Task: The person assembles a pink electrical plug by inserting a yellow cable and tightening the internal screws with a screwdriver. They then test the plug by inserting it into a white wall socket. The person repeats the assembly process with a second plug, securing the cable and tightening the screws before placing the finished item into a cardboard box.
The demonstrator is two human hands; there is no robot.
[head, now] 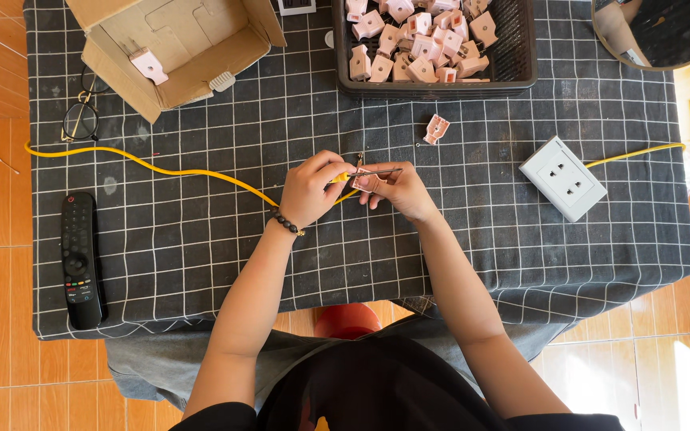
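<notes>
Pinching a small screwdriver (pixel 377 171) by its yellow handle, the left hand (pixel 311 191) meets the right hand (pixel 397 191), whose fingers close on a small pink part at the tool's tip, above the desk (pixel 201 239). A yellow cable (pixel 161 169) runs beneath them.
</notes>
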